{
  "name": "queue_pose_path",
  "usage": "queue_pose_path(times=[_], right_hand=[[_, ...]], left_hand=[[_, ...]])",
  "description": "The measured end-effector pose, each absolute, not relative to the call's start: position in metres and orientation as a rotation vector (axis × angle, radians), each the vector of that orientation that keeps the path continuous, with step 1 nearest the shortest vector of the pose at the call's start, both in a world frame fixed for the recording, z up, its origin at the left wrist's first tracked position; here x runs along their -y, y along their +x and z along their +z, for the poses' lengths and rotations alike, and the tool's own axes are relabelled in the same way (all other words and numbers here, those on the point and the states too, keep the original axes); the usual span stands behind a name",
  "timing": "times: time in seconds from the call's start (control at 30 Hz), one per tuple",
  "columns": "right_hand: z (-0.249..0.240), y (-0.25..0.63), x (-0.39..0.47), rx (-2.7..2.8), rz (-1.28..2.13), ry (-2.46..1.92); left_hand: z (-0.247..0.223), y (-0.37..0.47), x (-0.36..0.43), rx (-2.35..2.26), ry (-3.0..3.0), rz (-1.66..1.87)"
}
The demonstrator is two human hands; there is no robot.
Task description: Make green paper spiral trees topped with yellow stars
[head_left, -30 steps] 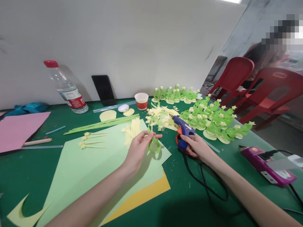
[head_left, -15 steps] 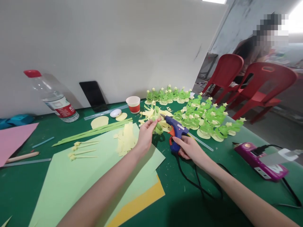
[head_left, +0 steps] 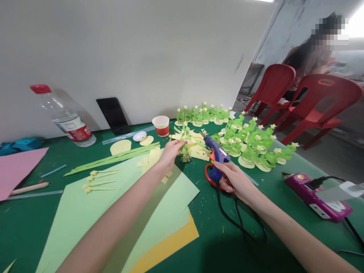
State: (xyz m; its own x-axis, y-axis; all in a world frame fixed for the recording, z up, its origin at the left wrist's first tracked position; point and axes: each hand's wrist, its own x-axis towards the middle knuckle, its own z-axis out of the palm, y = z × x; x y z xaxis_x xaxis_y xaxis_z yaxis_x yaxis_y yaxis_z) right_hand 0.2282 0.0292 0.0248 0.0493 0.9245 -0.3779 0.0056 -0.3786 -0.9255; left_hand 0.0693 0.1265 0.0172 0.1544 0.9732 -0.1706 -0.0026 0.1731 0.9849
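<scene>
My left hand (head_left: 170, 152) pinches a curled green paper strip (head_left: 185, 151) above a heap of pale yellow paper scraps (head_left: 197, 146). Its fingertips are partly hidden by the curl. My right hand (head_left: 234, 177) is wrapped round the handle of a blue hot glue gun (head_left: 218, 153), whose nozzle points up and left, apart from the green strip. Red scissor handles (head_left: 208, 175) show beside and behind the gun's grip. To the right of the gun stand several green paper spirals (head_left: 250, 142) topped with small yellow stars, on pale round bases.
Green and yellow paper sheets (head_left: 85, 216) lie under my left arm. Further back are green strips (head_left: 113, 158), a paper cup (head_left: 161, 127), a phone (head_left: 113, 115) and a water bottle (head_left: 74, 129). A purple power strip (head_left: 318, 197) lies right. Someone sits beyond red chairs (head_left: 327, 102).
The glue gun has drawn back to the right, and its nozzle is now away from the green strip. My left hand has shifted slightly left. The red scissor handles show more.
</scene>
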Motion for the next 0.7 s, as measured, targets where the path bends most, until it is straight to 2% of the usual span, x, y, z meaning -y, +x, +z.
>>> queue_pose_path(times=[0.33,0.7], right_hand=[[0.028,0.232,-0.027,0.901,1.39,-1.513],[0.059,0.238,-0.006,0.79,0.987,-1.405]], left_hand=[[0.037,0.038,-0.104,-1.255,1.175,1.041],[0.026,0.014,-0.037,-1.338,0.99,1.041]])
